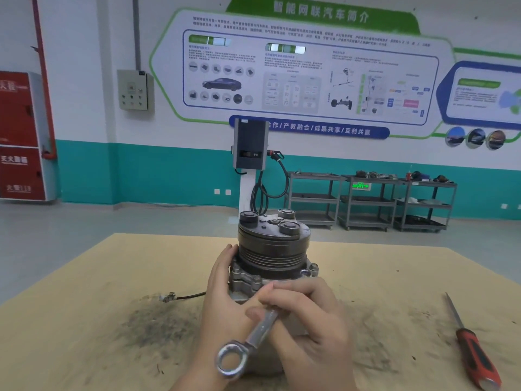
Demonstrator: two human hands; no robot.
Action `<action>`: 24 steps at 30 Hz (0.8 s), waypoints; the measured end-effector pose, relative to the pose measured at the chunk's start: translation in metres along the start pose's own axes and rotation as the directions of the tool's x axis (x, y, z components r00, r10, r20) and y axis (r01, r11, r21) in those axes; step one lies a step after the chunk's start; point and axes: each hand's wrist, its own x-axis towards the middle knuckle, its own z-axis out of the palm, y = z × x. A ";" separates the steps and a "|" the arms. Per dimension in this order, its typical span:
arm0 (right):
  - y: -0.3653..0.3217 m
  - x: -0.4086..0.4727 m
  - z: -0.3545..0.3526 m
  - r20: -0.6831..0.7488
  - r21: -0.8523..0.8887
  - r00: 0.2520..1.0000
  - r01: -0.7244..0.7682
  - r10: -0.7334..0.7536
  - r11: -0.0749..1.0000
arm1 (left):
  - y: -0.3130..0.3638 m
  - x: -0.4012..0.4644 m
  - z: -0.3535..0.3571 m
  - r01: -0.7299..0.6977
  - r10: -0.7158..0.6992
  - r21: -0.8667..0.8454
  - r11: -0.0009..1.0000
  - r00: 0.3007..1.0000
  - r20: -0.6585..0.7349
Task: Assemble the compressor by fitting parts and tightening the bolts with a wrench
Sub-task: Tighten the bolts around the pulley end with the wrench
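Observation:
The compressor point(272, 249) stands upright on the tan table point(84, 320), its dark grooved pulley and clutch plate on top and its silver housing below. My left hand point(222, 289) rests against the housing's left side, fingers up along the pulley. My right hand point(307, 314) grips a silver combination wrench point(248, 342) in front of the housing. The wrench's ring end points toward me and its far end is hidden under my fingers. A thin black wire with a connector point(180, 297) trails left from the compressor.
A red-and-black-handled screwdriver point(470, 345) lies on the table at the right. Dark grime smudges mark the table left and right of the compressor. Beyond the table stand a charging post point(251, 153) and grey shelf carts point(369, 201) by the wall.

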 end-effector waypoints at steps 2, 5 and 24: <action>0.001 0.002 0.010 -0.002 -0.073 1.000 -0.011 0.011 0.997 | -0.005 0.004 0.002 -0.037 0.038 0.065 0.997 0.999 -0.017; 0.002 0.004 0.017 0.007 -0.126 1.000 -0.005 0.006 0.992 | -0.008 0.003 0.002 -0.078 0.080 0.132 0.988 0.997 -0.013; 0.039 0.044 -0.056 -0.088 0.769 0.659 -0.432 0.747 0.472 | 0.012 -0.007 -0.006 -0.145 0.141 0.157 0.977 0.989 0.038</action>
